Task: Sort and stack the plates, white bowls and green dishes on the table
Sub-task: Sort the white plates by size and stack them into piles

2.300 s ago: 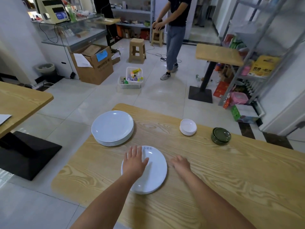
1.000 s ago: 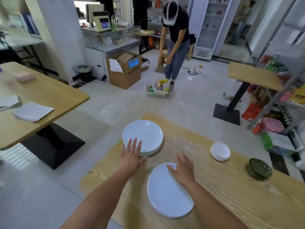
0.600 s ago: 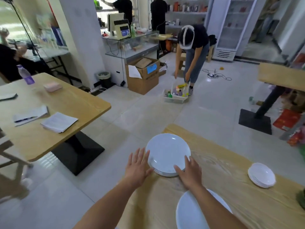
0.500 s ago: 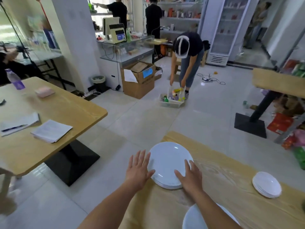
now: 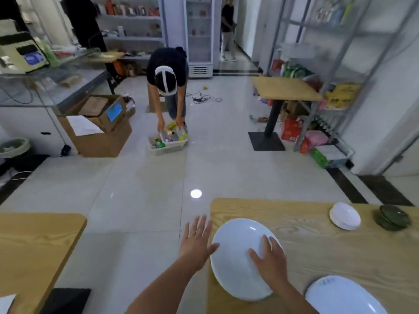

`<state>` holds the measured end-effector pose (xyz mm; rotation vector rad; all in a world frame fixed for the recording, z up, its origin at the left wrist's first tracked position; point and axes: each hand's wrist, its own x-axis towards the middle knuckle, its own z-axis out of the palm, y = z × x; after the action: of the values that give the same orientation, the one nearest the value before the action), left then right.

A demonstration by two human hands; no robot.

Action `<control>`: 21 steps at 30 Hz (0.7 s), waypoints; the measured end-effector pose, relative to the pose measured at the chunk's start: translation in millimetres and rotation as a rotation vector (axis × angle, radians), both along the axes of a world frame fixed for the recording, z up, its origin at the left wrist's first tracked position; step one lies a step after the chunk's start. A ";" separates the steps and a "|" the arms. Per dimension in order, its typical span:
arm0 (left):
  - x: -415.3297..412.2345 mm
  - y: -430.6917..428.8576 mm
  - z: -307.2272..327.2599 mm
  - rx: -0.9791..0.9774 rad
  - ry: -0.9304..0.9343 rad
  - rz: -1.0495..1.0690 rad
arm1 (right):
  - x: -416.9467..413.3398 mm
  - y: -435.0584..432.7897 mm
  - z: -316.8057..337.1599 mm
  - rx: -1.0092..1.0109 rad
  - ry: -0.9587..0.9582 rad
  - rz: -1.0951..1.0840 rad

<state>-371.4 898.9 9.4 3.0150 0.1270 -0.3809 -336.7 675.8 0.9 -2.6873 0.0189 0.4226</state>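
A stack of large white plates [image 5: 235,257] lies at the near left corner of the wooden table [image 5: 317,241]. My left hand [image 5: 196,243] is beside its left rim, fingers spread, with the thumb touching the edge. My right hand [image 5: 271,260] lies flat on the right side of the top plate, fingers apart. Another white plate [image 5: 344,295] lies at the bottom right, partly cut off by the frame. A stack of small white bowls [image 5: 345,215] and a stack of green dishes [image 5: 393,217] stand side by side at the far right of the table.
A second wooden table [image 5: 34,241] stands to the left across a strip of tiled floor. A person [image 5: 167,82] bends over a plastic bin [image 5: 167,142] on the floor ahead. A cardboard box [image 5: 97,128], a small table [image 5: 285,89] and metal shelving [image 5: 328,64] lie farther back.
The view has swung right and dipped. My right hand has slid from the stack's right rim onto the top plate. My left hand stays at the left rim.
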 end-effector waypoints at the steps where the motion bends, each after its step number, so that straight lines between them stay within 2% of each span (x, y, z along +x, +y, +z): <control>1: 6.0 0.8 3.2 0.017 -0.004 -0.040 | 2.0 0.7 -0.6 0.001 -0.001 -0.016; 4: 20.3 -4.0 5.6 -0.020 -0.062 -0.087 | 13.7 6.0 0.1 -0.024 -0.043 -0.068; 6: 22.4 -1.4 1.8 -0.017 -0.016 -0.172 | 23.4 13.0 -1.7 -0.024 -0.075 -0.116; 9: 33.5 31.6 -12.8 0.033 0.003 -0.257 | 21.3 27.3 -9.8 0.020 -0.099 -0.219; 11: 53.4 55.1 -16.6 0.064 -0.079 -0.273 | 18.3 32.7 -18.5 -0.019 -0.097 -0.278; 13: 75.6 73.3 -19.3 0.028 -0.054 -0.252 | 17.9 37.6 -23.1 -0.068 -0.067 -0.339; 17: 96.3 107.3 -20.2 0.039 -0.026 -0.445 | 13.3 51.5 -23.3 -0.125 -0.058 -0.462; 21: 128.6 136.2 -13.9 0.050 -0.039 -0.488 | 8.8 59.1 -21.6 -0.148 -0.074 -0.584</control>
<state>-242.8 1035.1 -4.5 3.0698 -0.6204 -0.3576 -328.0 734.9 -20.7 -2.6678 0.8163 0.1399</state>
